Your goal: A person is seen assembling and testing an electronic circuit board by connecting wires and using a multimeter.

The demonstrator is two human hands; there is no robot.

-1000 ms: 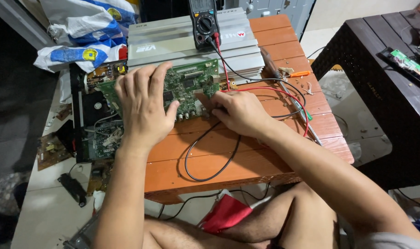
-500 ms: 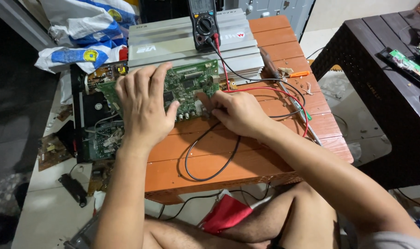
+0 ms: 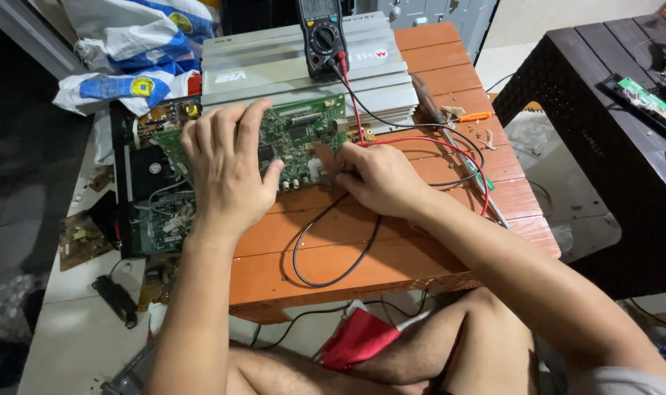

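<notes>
The left hand [image 3: 227,164] lies flat, fingers spread, pressing the green circuit board [image 3: 300,135] onto the orange table [image 3: 391,249]. Just right, the right hand [image 3: 377,179] touches the board's near edge, fingers curled, contents hidden. A multimeter [image 3: 322,33] sits farther back.

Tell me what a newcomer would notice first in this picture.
Both hands press on a green circuit board at the middle of an orange slatted table: the left hand lies flat over it, the right hand works at its right edge. Behind it, a black multimeter rests on a silver ribbed case, its red and black leads looping across the table.
</notes>
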